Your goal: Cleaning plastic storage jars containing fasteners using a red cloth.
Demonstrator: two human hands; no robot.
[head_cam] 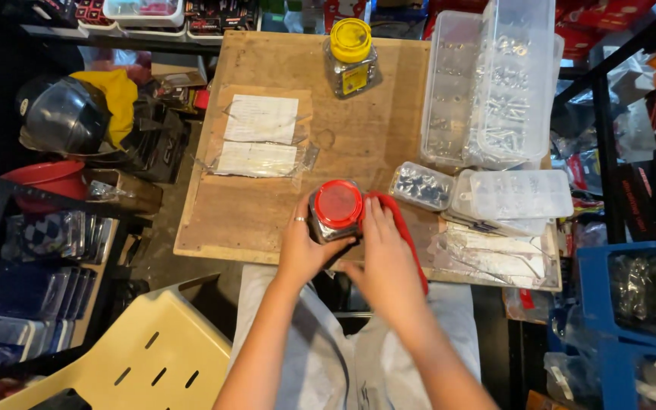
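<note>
Head view: both hands clasp a red-lidded jar (335, 212) at the near edge of the wooden board (267, 220); left hand (305, 247) wraps its side, right hand (385, 258) its other flank. Clear, rigid, slick, probably heavy; best gripped round the body. Sorting boxes (487, 83) crowd the board; the room is cluttered.

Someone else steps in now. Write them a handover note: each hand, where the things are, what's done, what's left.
Left hand: gripping the side of the red-lidded jar at the wooden board's near edge.
Right hand: on the jar's other side, over a red lid lying on the board.
Done: jar's lid is on.
Left: yellow-lidded jar untouched at the far edge; clear compartment boxes stand open on the right.
</note>
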